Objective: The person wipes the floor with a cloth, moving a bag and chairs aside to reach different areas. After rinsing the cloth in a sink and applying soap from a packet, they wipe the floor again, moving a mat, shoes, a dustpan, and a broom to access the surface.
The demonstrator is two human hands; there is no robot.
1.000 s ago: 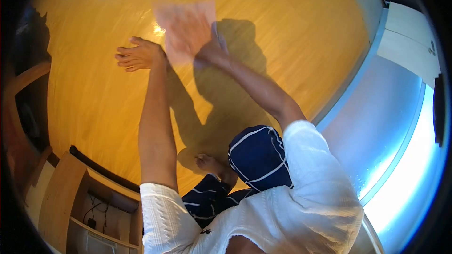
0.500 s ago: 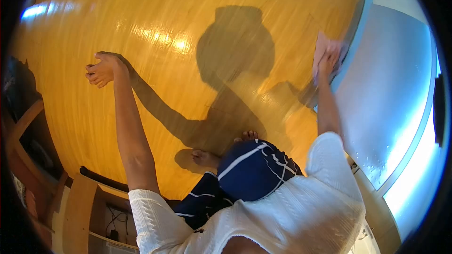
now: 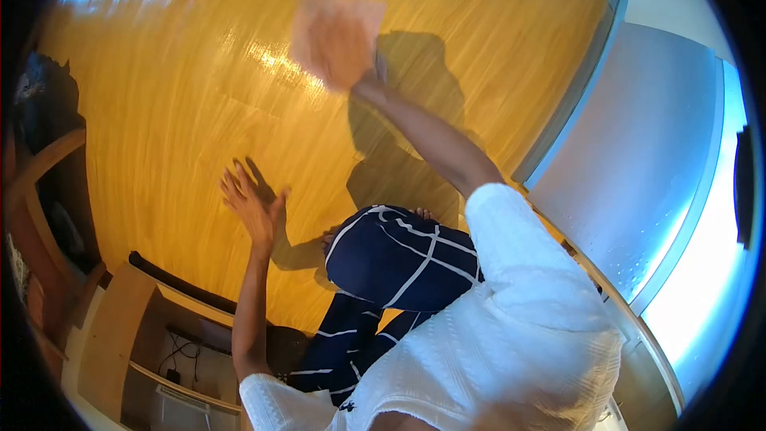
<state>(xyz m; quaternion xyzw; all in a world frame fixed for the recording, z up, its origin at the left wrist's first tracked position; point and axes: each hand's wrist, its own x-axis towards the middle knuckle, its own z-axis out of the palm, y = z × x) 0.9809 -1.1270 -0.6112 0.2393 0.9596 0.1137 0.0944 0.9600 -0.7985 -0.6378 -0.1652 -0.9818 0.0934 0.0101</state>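
My right hand (image 3: 343, 46) is stretched far forward, smeared by motion, with a pale pink cloth (image 3: 306, 32) under its palm and fingers. Cloth and hand overlap the glossy yellow wooden floor (image 3: 511, 48) beside a bright reflection. My left hand (image 3: 254, 206) has its fingers spread, holds nothing and is close over the floor, its shadow right beside it. Between the two arms are my bent knees in dark blue trousers (image 3: 391, 259) with white lines.
To the right stands a shiny grey-blue panel (image 3: 638, 144) with a light edge along the floor. An open wooden cabinet (image 3: 120, 335) with black cables (image 3: 185, 349) is at lower left. Dark items (image 3: 48, 88) and a curved wooden frame (image 3: 52, 156) line the left side.
My right hand has swept the cloth from the right edge by the panel to the upper middle of the floor. My left hand has come nearer my body and its fingers have spread.
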